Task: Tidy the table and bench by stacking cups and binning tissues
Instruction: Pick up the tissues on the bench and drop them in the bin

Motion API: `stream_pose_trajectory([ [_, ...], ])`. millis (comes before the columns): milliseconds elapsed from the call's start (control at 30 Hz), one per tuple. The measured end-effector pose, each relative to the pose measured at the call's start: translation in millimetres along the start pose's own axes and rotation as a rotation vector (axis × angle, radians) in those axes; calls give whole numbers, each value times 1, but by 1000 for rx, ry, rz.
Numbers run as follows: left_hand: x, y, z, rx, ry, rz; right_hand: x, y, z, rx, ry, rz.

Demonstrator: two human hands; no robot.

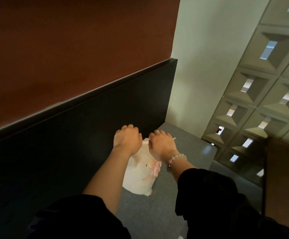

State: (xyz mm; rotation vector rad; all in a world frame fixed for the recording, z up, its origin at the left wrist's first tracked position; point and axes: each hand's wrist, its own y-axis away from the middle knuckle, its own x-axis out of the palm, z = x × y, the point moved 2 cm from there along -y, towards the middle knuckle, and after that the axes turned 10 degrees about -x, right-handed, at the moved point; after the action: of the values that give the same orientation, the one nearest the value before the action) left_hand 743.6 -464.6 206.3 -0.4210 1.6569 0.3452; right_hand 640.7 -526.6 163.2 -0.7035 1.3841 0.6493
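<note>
A white plush toy (140,176) with pink bows stands upright on the grey bench seat (150,214), against the dark backrest. Both of my hands reach over its top with the fingers curled down. My left hand (128,139) sits at the left of the toy's head and my right hand (162,144) at the right, with a pink ear tip showing between them. A thin white tip (174,138) sticks out past my right hand; I cannot tell whether it is an ear or a tissue. My fingertips are hidden. No cup is in view.
The dark bench backrest (81,135) runs along the left under a red-brown wall (71,49). A pale wall and a patterned block screen (260,100) close off the right. A wooden tabletop edge (285,178) is at the right.
</note>
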Motion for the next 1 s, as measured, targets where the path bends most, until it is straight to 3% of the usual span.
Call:
stream_pose_trajectory([
  [233, -8, 4, 20, -1, 66, -57, -6, 1, 17, -21, 85, -9],
  [533, -2, -21, 10, -22, 49, -78, -9, -21, -14, -18, 102, -48],
  [767, 20, -80, -40, -70, 27, -101, -1, -56, -88, -51, 109, -32],
  [1000, 61, -155, -103, -138, -40, -20, 22, -103, -181, -96, 37, -9],
])
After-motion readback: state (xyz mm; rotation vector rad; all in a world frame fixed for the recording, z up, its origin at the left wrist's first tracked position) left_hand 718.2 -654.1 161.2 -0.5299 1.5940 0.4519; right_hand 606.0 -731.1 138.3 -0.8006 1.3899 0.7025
